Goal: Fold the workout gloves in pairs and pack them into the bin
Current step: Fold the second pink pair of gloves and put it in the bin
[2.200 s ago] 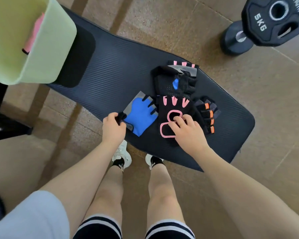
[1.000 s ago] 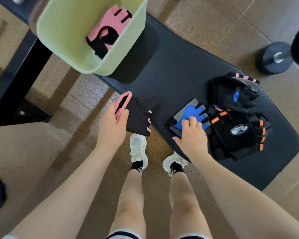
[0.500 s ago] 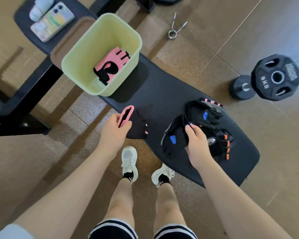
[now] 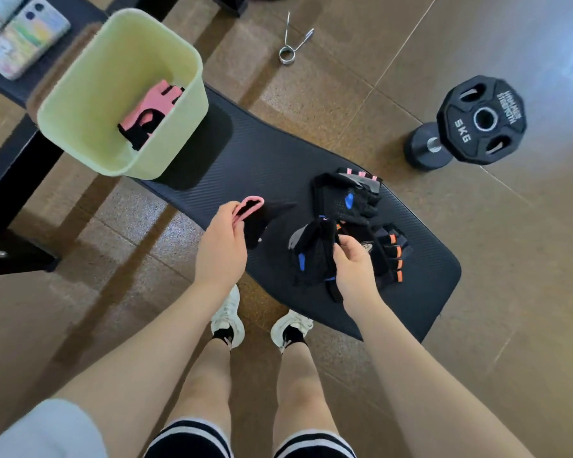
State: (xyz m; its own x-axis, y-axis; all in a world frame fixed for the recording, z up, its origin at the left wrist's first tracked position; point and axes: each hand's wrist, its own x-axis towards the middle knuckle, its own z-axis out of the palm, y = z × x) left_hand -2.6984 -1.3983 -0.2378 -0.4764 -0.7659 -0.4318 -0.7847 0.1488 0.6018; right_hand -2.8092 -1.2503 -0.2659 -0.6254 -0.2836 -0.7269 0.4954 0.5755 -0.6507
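Left hand (image 4: 220,246) gripped a pink-cuffed black glove (image 4: 253,219); right hand (image 4: 353,259) grasped a blue-accented glove (image 4: 313,256) above the mat (image 4: 272,160). Green bin (image 4: 90,104) (mat's far end) held one folded pink pair (image 4: 149,115).

Both arms reach forward and down from the bottom corners, bare forearms, elbows out of frame. Left hand (image 4: 220,246) sits over the mat's near-left edge, back of hand up, thumb and fingers pinching the black-and-pink glove (image 4: 253,219) by its pink cuff. Right hand (image 4: 353,262) is just right of it, over the mat's near edge, fingers curled round the black-and-blue glove (image 4: 313,256). Hands apart, not touching. Bare legs below, between the arms.
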